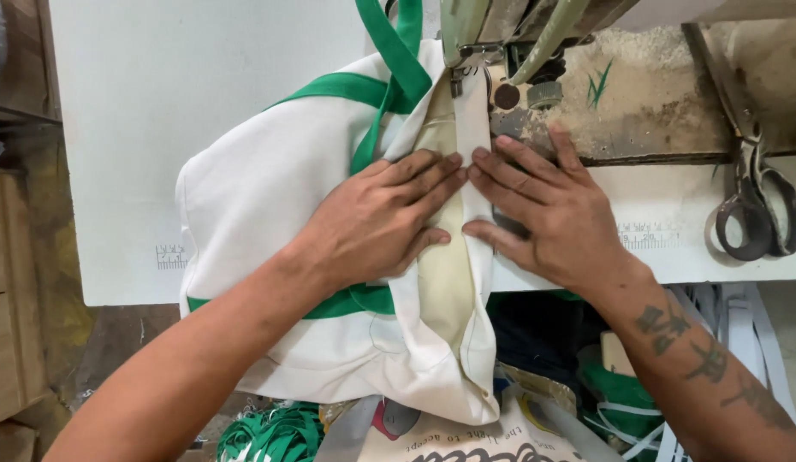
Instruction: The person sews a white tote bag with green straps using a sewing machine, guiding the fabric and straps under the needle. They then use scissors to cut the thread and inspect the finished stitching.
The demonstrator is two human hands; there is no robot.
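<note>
White table [158, 128], flat hands pressing canvas bag [270, 188]

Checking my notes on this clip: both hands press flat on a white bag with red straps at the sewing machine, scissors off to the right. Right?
Not quite: the straps are green, not red, as the head view shows. Both the left hand and right hand do press flat on the white bag at the sewing machine, with scissors to the right.

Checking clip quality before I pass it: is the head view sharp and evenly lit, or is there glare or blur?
Head view: lighting soft and even, with only faint shadows under the left hand and right hand; the white canvas bag and white table are bright but keep detail, no hard glare; hands, green strap and scissors look sharp; slight wide-angle stretch at the edges.
</note>
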